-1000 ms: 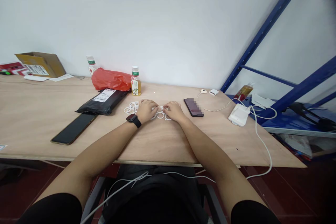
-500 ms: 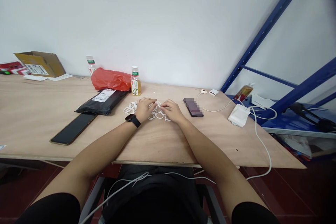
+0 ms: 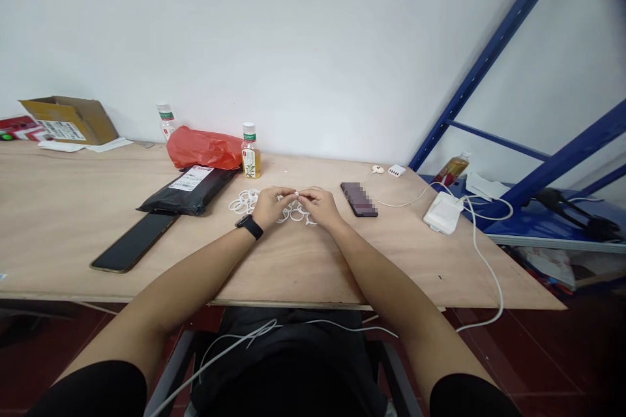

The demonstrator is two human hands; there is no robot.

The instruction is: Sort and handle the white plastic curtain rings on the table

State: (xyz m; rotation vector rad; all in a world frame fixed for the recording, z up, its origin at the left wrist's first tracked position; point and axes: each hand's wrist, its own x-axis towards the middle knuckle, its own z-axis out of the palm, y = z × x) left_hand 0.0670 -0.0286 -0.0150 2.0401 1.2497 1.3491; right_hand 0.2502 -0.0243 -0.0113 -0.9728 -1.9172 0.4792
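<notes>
Several white rings lie in a loose pile on the wooden table, some partly hidden behind my hands. My left hand, with a black watch on its wrist, pinches one side of a small white ring. From the other side, my right hand grips the same piece between thumb and forefinger. The fingertips of both hands nearly meet and cover most of it. More rings lie just under and in front of the hands.
To the left are a black parcel, a large phone, a red plastic bag and a drink bottle. At the right lie another phone and a white charger with cables. A blue metal frame stands beyond.
My left fingers have come down and closed toward my right fingertips, so both hands now meet at the white ring. The view has shifted slightly.
</notes>
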